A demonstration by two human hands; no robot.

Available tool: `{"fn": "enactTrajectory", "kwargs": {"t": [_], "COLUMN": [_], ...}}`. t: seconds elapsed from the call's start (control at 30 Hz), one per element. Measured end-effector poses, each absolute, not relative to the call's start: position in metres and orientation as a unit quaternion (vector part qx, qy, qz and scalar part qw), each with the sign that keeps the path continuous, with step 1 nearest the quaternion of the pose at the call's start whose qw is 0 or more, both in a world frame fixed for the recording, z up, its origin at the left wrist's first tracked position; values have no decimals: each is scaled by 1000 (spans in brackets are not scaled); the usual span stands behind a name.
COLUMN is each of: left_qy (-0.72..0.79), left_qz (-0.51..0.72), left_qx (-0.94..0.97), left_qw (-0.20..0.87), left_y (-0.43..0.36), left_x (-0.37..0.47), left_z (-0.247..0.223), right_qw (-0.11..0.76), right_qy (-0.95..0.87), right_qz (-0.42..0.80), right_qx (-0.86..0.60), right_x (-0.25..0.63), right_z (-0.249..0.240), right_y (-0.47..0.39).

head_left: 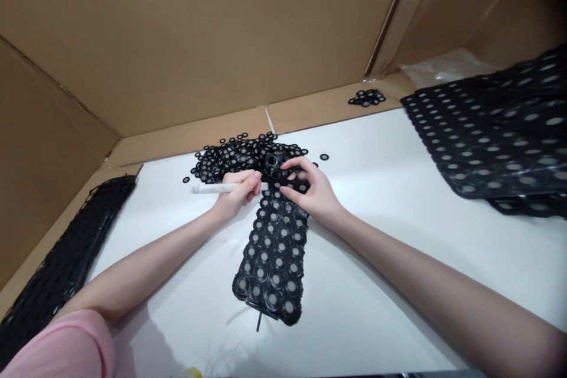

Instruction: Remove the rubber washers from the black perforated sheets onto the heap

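My left hand (239, 192) is closed around a slim white pen-like stick (210, 188), which lies crosswise with its right end at the sheet. A black moulded rubber sheet (275, 248) with rows of round, light-centred spots stretches toward me on the white table. At the sheet's far end, my right hand (312, 189) grips it between curved thumb and fingers. The part there is raised or folded, and some holes (271, 160) show in it. Just beyond both hands lies a heap of small black rings (230, 156); the fingertips partly hide the contact.
Larger black spotted sheets (487, 136) are stacked at the right. A long black perforated stack (71, 248) lies at the left. A small ring pile (367, 97) rests on the cardboard ledge by clear plastic (447, 68). Cardboard walls (221, 35) enclose the white table (376, 283).
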State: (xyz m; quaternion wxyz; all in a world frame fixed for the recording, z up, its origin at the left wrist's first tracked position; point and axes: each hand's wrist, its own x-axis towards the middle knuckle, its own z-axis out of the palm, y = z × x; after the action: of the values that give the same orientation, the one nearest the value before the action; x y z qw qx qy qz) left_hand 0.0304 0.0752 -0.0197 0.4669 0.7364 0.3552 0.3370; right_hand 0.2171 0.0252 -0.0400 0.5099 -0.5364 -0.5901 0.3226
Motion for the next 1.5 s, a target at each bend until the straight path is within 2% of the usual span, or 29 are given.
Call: {"fn": "enactTrajectory", "kwargs": {"t": [0.43, 0.63, 0.97, 1.5], "left_qy": [360, 359, 337, 318], "left_qz": [291, 338, 266, 279], "left_qx": [814, 766, 777, 845], "left_qw": [351, 412, 461, 328], "left_y": [73, 73, 74, 69], "left_x": [33, 27, 30, 30], "left_z": [-17, -18, -15, -17], "right_qw": [502, 506, 501, 496], "right_qy": [-595, -589, -585, -587], "right_qz": [327, 321, 332, 331], "right_qx": [-536, -542, -545, -548], "right_x": [216, 217, 217, 216], "right_z": [-38, -38, -37, -36], "right_y": [26, 25, 25, 26]}}
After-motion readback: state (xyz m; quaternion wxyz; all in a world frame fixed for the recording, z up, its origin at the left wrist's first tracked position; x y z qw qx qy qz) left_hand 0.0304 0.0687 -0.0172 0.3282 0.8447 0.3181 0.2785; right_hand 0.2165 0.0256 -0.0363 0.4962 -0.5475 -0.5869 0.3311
